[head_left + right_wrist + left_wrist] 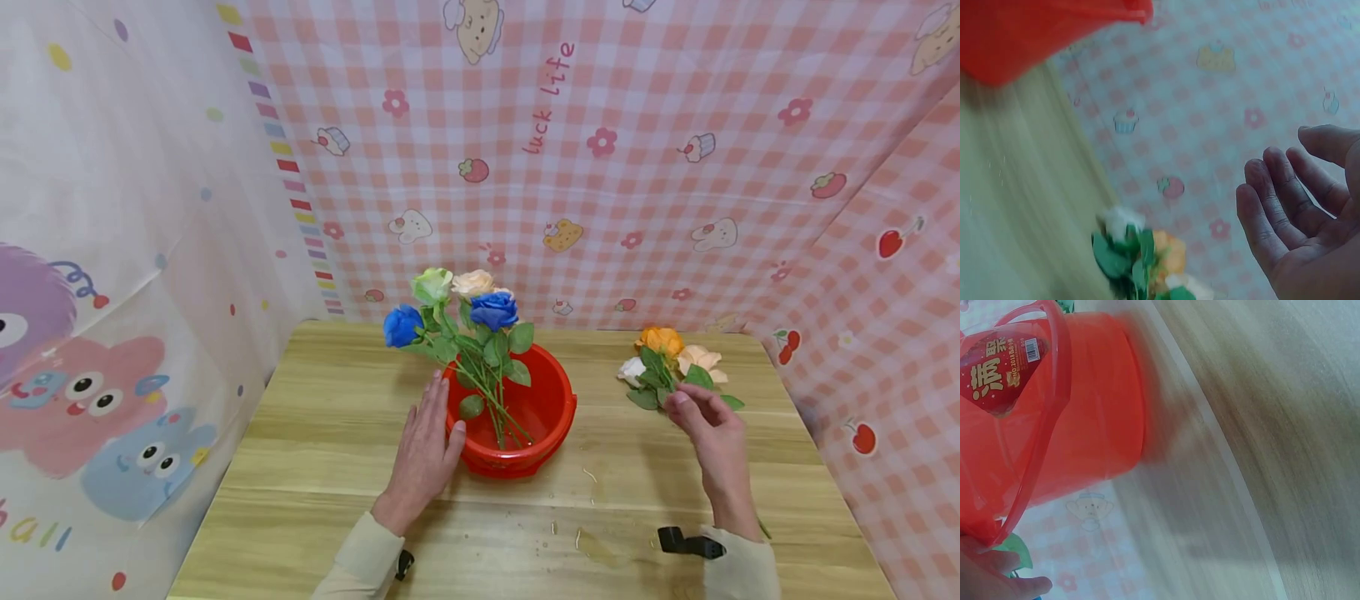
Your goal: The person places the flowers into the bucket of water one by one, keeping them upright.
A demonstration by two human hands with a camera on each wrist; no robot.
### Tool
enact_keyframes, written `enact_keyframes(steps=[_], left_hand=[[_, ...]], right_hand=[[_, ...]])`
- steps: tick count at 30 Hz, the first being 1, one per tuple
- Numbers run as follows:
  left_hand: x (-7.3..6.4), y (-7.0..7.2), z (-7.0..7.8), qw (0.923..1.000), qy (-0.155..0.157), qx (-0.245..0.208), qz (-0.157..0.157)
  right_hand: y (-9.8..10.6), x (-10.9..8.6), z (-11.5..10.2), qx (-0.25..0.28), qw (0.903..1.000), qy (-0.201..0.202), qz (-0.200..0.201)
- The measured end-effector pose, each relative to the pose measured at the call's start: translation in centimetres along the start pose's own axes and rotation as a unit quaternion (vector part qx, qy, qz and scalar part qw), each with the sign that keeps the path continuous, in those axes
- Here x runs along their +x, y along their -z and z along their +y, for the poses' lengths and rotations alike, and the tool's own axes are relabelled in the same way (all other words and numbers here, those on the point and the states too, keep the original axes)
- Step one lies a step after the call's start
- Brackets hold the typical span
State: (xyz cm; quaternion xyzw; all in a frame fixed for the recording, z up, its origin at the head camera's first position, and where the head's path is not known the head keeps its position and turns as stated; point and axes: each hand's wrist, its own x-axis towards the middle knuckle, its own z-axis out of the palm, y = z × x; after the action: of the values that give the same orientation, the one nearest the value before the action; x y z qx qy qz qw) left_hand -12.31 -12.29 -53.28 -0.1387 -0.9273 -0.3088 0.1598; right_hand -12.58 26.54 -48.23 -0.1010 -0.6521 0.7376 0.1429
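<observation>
Looks partway done: blue roses [494, 310] and a green rose [432, 286] lean in the red bucket [498, 468]; orange [660, 340] and peach flowers [699, 360] still lie by the surface [330, 417]'s far-right corner. Left grip [425, 446] flat against the bucket, right grip [708, 429] loosely curved, empty.

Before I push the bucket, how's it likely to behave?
The bucket looks like smooth plastic, so probably light and fairly slippery. Flowers leaning out of it could swing or shift. Wet-looking spots nearby might help it slide.

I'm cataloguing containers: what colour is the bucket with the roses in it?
Red; the bucket shows best in the head view.
</observation>
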Motion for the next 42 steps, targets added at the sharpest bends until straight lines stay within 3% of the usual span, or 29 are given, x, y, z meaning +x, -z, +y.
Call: enact_keyframes(steps=[6,13,18,32,38,42], left_hand=[[0.0,0.1,0.1,1.0,-0.003,-0.004,0.001],[0.1,0.1,0.0,1.0,-0.005,-0.006,-0.002],[0.1,0.1,0.0,1.0,-0.006,-0.007,0.001],[0.0,0.0,0.1,0.9999,0.005,-0.013,-0.004],[-0.1,0.0,0.0,0.9999,0.001,-0.01,0.0],[-0.1,0.0,0.0,1.0,-0.004,-0.006,0.002]], right_hand=[[2.1,0.3,0.9,-0.007,0.9993,-0.022,0.029],[4.4,0.7,2.1,0.015,0.9985,-0.034,0.039],[5.8,1.0,2.8,-0.002,0.9977,-0.051,0.045],[9.4,1.1,4.5,-0.034,0.9946,-0.095,0.027],[10.4,1.7,5.2,-0.083,0.9866,-0.139,0.02],[11.0,2.6,5.6,-0.133,0.9786,-0.156,-0.009]])
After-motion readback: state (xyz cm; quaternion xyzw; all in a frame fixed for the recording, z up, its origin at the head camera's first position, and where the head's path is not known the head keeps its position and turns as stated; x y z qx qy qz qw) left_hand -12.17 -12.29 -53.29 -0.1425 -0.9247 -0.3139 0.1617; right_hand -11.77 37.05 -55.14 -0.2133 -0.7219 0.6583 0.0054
